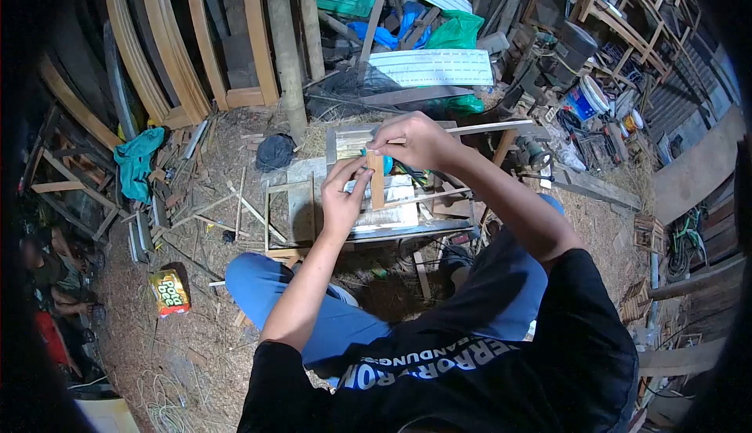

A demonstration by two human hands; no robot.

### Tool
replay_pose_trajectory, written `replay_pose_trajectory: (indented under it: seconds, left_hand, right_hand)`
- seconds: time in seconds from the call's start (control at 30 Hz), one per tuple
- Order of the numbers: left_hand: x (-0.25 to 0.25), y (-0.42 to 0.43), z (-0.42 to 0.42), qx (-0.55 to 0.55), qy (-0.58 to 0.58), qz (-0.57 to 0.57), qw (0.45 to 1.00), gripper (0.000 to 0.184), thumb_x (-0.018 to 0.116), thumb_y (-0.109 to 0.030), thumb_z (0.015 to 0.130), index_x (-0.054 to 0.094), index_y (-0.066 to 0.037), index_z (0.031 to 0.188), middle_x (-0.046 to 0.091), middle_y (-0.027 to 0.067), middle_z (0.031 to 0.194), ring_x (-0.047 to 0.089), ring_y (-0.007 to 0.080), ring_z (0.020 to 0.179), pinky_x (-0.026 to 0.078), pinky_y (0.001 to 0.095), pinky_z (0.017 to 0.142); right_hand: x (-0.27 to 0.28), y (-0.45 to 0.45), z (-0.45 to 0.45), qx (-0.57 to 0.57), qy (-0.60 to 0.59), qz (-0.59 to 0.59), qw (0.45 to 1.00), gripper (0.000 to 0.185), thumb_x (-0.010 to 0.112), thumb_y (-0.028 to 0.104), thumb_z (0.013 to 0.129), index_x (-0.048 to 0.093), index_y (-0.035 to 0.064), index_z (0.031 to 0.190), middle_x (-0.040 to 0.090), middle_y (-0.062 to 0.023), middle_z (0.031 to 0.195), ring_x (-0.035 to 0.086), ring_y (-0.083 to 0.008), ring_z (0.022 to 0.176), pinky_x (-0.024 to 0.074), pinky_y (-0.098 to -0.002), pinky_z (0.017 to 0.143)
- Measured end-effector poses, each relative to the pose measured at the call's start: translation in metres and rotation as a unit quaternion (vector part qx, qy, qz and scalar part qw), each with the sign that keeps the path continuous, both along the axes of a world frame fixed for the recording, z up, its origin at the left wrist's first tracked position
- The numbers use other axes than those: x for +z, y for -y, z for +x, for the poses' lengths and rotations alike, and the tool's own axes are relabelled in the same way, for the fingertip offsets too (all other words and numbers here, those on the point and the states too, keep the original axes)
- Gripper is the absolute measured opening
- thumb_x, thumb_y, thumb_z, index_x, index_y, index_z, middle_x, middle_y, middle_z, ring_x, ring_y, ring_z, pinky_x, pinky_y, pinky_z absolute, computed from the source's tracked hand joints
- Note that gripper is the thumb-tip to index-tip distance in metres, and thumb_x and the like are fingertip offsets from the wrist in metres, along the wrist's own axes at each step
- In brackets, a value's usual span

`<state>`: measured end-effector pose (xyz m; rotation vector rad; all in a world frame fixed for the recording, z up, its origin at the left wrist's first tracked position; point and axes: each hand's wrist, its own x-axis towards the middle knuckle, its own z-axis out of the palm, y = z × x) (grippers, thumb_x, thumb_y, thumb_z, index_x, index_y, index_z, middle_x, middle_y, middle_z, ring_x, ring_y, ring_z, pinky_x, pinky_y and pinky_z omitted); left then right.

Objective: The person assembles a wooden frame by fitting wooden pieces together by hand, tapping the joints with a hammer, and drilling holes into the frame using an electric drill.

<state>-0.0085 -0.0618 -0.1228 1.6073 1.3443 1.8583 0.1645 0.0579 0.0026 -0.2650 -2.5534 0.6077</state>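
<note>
Mostly bare wood, plus some cloth and shiny plastic
The held wood strip [377, 185] looks flat, smooth and kinda matt, and the tall curved wood frames [160, 41] are pretty smooth too, way cleaner than the rough, weathered round post [283, 49]. Green cloth [135, 163] is soft and crumpled, blue trousers [329, 325] and black T-shirt [470, 394] are matt fabric, the shirt with pale lettering. Glossy stuff: yellow snack packet [170, 292] and thin, wrinkly green plastic bag [457, 30]. Ribbed white panel [431, 68] could be metal or plastic, can't tell. Ground [204, 355] is rough and gritty.
</note>
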Motion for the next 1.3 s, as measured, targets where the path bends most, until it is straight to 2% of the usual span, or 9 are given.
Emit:
replay_pose_trajectory:
  seconds: [0.17,0.27,0.3,0.47,0.57,0.8,0.97,1.17,1.3]
  left_hand:
    - [-0.002,-0.002,-0.010,-0.024,0.046,-0.009,0.999,0.016,0.074,0.000,0.095,0.073,0.005,0.111,0.070,0.0102,0.101,0.068,0.0148,0.091,0.053,0.0273,0.083]
    - [0.002,0.000,-0.018,-0.051,0.047,-0.004,0.998,0.013,0.069,0.002,0.099,0.070,0.004,0.112,0.068,0.0094,0.110,0.066,0.0147,0.098,0.053,0.0272,0.088]
    - [0.008,0.002,-0.015,-0.048,0.073,-0.001,0.996,0.014,0.072,0.001,0.096,0.073,0.004,0.109,0.069,0.0084,0.102,0.063,0.0141,0.092,0.050,0.0266,0.083]
    - [0.015,0.004,-0.015,-0.041,0.071,0.017,0.997,0.012,0.072,0.001,0.095,0.073,0.003,0.107,0.069,0.0081,0.101,0.061,0.0132,0.089,0.049,0.0258,0.080]
    - [0.015,0.004,-0.017,-0.028,0.053,0.024,0.998,0.011,0.073,0.001,0.095,0.073,0.003,0.105,0.069,0.0074,0.100,0.060,0.0126,0.087,0.049,0.0258,0.079]
    - [0.017,0.007,-0.009,-0.030,0.043,0.028,0.998,0.010,0.074,0.001,0.094,0.073,0.002,0.104,0.070,0.0073,0.099,0.062,0.0124,0.086,0.050,0.0259,0.079]
    - [0.019,0.009,-0.004,-0.033,0.039,0.002,0.999,0.008,0.069,0.004,0.098,0.070,0.003,0.106,0.065,0.0072,0.104,0.064,0.0139,0.097,0.052,0.0268,0.086]
    - [0.021,0.012,0.000,-0.033,0.030,0.005,0.999,0.006,0.069,0.002,0.098,0.070,0.003,0.104,0.066,0.0079,0.104,0.064,0.0145,0.096,0.052,0.0270,0.086]
    - [0.026,0.016,0.000,-0.014,0.002,-0.002,1.000,0.006,0.069,0.001,0.098,0.070,0.003,0.104,0.066,0.0076,0.103,0.064,0.0144,0.095,0.051,0.0264,0.084]
  right_hand:
    - [-0.002,0.010,-0.005,-0.001,0.009,0.004,1.000,0.013,0.076,0.010,0.090,0.078,0.0017,0.100,0.076,-0.0175,0.097,0.074,-0.0359,0.090,0.0580,-0.0400,0.080]
    - [0.001,0.015,-0.006,-0.007,0.023,0.015,1.000,0.014,0.077,0.013,0.090,0.076,0.0024,0.101,0.076,-0.0160,0.095,0.075,-0.0354,0.087,0.0580,-0.0401,0.079]
    - [0.003,0.017,-0.007,-0.010,0.028,0.016,0.999,0.015,0.077,0.014,0.091,0.075,0.0029,0.101,0.076,-0.0154,0.094,0.075,-0.0351,0.087,0.0579,-0.0398,0.078]
    - [0.007,0.025,-0.008,-0.039,0.025,-0.032,0.998,0.017,0.077,0.016,0.091,0.073,0.0054,0.104,0.076,-0.0127,0.093,0.075,-0.0337,0.085,0.0572,-0.0381,0.075]
    - [0.013,0.030,-0.007,-0.047,0.067,-0.008,0.997,0.014,0.078,0.013,0.090,0.074,0.0055,0.102,0.076,-0.0126,0.093,0.075,-0.0322,0.083,0.0571,-0.0375,0.074]
    - [0.004,0.023,0.005,-0.006,0.032,-0.025,0.999,0.012,0.079,0.005,0.089,0.075,0.0036,0.100,0.078,-0.0133,0.097,0.075,-0.0311,0.089,0.0573,-0.0388,0.079]
    - [0.009,0.023,0.016,0.031,-0.012,-0.033,0.999,0.017,0.077,0.000,0.089,0.078,0.0042,0.106,0.076,-0.0101,0.098,0.073,-0.0285,0.091,0.0567,-0.0389,0.083]
    - [0.011,0.032,0.023,-0.022,0.000,-0.080,0.997,0.020,0.077,0.000,0.090,0.076,0.0044,0.110,0.075,-0.0098,0.099,0.072,-0.0264,0.094,0.0558,-0.0368,0.085]
    - [0.001,0.029,0.023,-0.036,0.000,-0.072,0.997,0.015,0.078,0.001,0.090,0.074,0.0019,0.104,0.076,-0.0105,0.101,0.073,-0.0247,0.096,0.0565,-0.0361,0.085]
